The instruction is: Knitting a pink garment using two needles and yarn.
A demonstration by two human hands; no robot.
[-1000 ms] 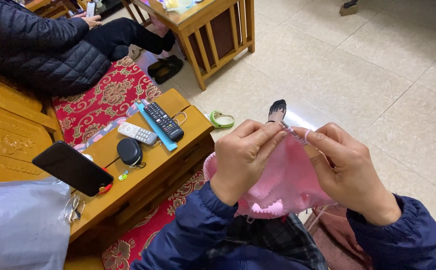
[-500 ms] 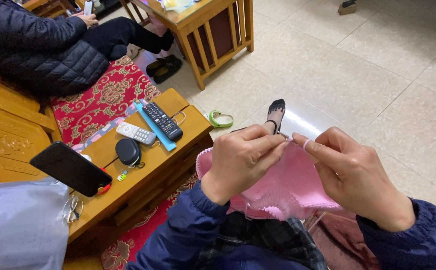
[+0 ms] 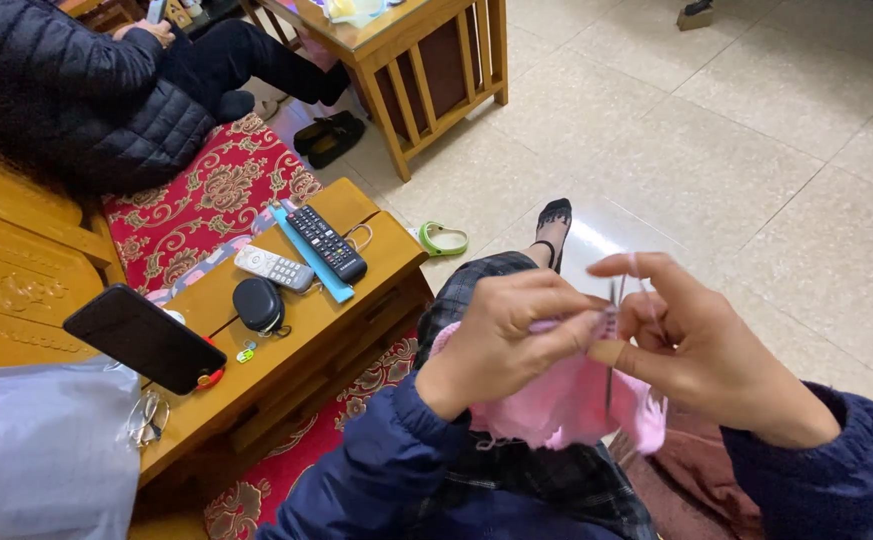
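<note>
Knitting, pink, lies over your lap, your left hand with its grip clamped on the fabric's top edge, your right hand pinching the thin needle beside it.

This is a home, most likely a living room. A carved wooden sofa with a red patterned cushion stands on a glossy pale tiled floor, and a person in a dark quilted jacket sits on it. Beside it a low wooden side table carries two remote controls, a black one and a white one, a smartphone and a small black pouch. A wooden tea table stands further off, with black slippers beside it.
</note>
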